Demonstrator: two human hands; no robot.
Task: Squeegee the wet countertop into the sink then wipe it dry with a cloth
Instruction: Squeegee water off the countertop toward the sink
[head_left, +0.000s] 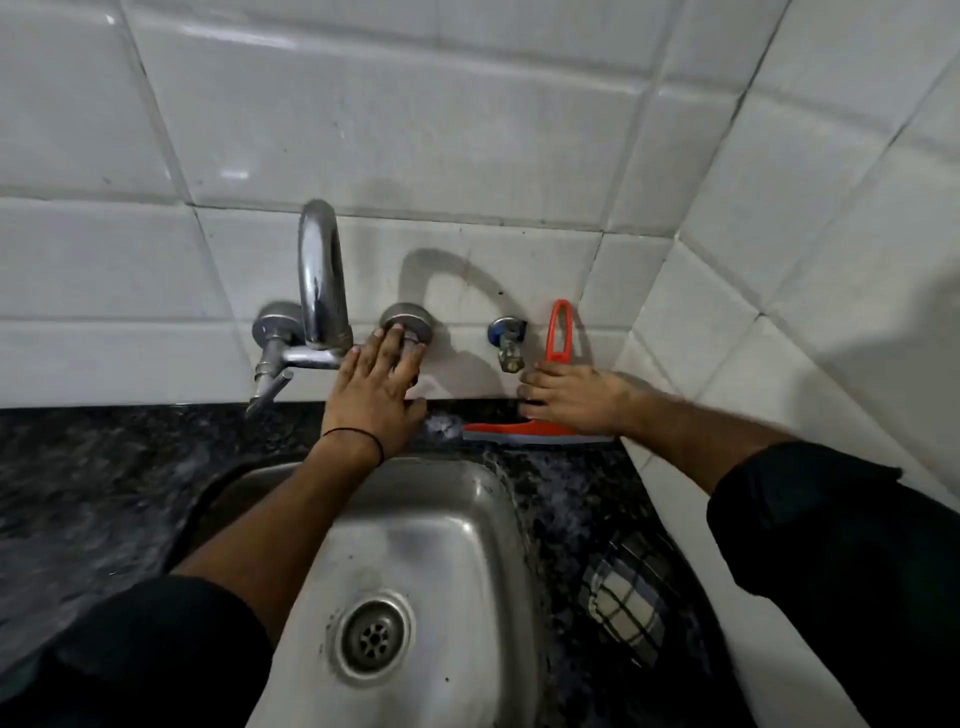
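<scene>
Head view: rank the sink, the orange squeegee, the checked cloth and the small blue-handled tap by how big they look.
1. Sink, by far the largest.
2. Orange squeegee and checked cloth: unsure. The right hand covers part of the squeegee, and the cloth lies nearer the camera.
3. Blue-handled tap, smallest.

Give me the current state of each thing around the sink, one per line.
Orange squeegee: blade down on the countertop against the wall, handle upright.
Right hand: closed on the squeegee.
Left hand: open, fingers on the right tap valve.
Tap spout: no water visibly running.
Black granite countertop: wet, shiny.
Steel sink: no standing water, drain uncovered.
Checked cloth: lying unused right of the sink.
</scene>
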